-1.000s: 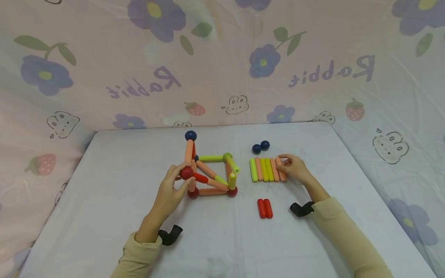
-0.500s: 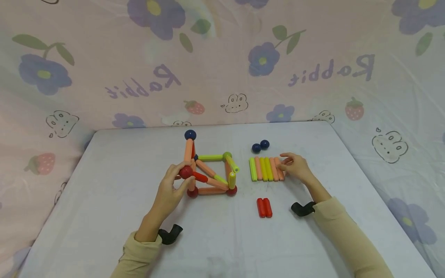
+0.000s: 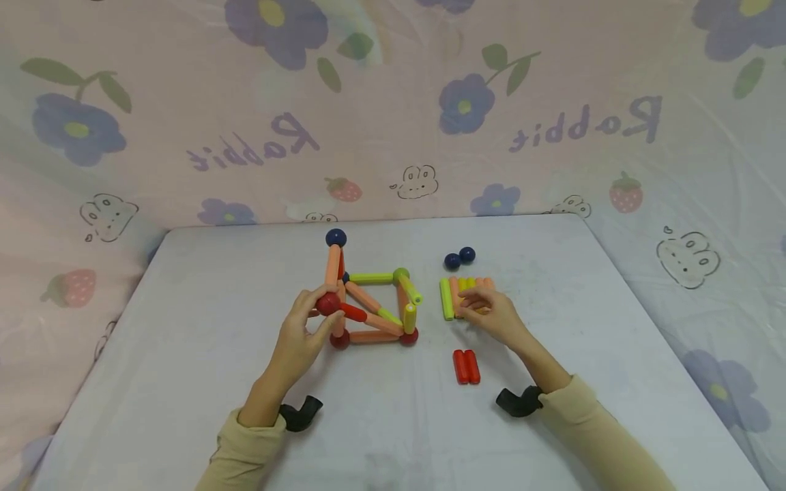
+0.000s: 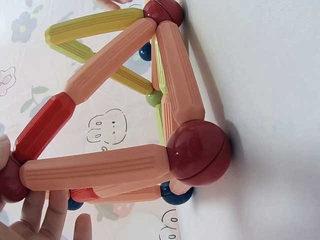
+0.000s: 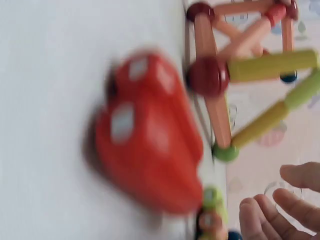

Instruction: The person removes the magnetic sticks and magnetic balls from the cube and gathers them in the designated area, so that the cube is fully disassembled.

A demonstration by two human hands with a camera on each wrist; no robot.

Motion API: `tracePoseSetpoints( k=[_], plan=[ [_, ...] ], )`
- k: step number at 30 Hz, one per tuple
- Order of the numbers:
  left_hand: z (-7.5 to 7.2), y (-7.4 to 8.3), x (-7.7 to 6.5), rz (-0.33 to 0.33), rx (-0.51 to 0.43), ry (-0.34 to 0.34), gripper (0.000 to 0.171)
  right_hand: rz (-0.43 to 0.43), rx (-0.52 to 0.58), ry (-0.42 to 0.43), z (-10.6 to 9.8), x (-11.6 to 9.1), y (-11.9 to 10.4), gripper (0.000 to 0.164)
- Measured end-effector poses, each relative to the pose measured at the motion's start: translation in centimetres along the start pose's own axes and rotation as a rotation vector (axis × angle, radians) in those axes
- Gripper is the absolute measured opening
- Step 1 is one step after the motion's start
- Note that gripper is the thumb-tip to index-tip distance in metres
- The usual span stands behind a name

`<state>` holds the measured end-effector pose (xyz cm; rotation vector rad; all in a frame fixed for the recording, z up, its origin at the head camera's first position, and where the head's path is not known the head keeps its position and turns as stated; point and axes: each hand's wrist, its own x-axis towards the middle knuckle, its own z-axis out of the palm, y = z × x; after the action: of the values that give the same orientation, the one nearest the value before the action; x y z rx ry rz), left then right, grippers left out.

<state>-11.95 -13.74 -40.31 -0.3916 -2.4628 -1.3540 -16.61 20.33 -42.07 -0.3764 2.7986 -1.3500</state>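
A frame of magnetic sticks and balls stands left of the table's middle, with a peach stick [image 3: 374, 337] along its near bottom edge. My left hand [image 3: 299, 344] pinches a dark red ball [image 3: 328, 304] at a raised corner, where a red stick [image 4: 45, 127] and a peach stick [image 4: 95, 167] meet. My right hand [image 3: 496, 318] hovers over a row of loose sticks, its fingers loosely bent and nothing between them. It covers part of the row; a light green stick [image 3: 446, 300] shows at the left end. In the right wrist view the fingers [image 5: 295, 207] are apart.
Two dark blue balls [image 3: 452, 261] lie behind the row. Two red sticks [image 3: 467, 367] lie side by side nearer the front, blurred in the right wrist view. A dark blue ball [image 3: 336, 238] tops the frame's back left. A patterned cloth [image 3: 368, 136] hangs behind the white table [image 3: 393, 436].
My right hand has left the right end of the stick row and moved left across it. The rightmost peach stick was straightened against the others. My left hand has stayed on the red ball.
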Motion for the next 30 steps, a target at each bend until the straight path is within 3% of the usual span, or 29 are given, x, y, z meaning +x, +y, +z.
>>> tracePoseSetpoints(
  k=[8,12,24,30],
  plan=[
    [0.0,-0.1,0.0,-0.002,-0.003,-0.001,0.043,-0.081,0.103,-0.156,4.0,-0.4,-2.9,0.031],
    [0.0,-0.1,0.0,-0.015,-0.009,-0.007,0.042,-0.123,0.135,-0.188,5.3,-0.4,-3.7,0.036],
    [0.0,0.0,0.0,-0.015,-0.005,-0.007,0.043,-0.299,0.004,-0.077,7.2,-0.7,-4.0,0.016],
    [0.0,0.0,0.0,-0.007,-0.003,-0.005,0.043,-0.343,-0.031,-0.037,7.4,-1.0,-4.3,0.013]
  ],
)
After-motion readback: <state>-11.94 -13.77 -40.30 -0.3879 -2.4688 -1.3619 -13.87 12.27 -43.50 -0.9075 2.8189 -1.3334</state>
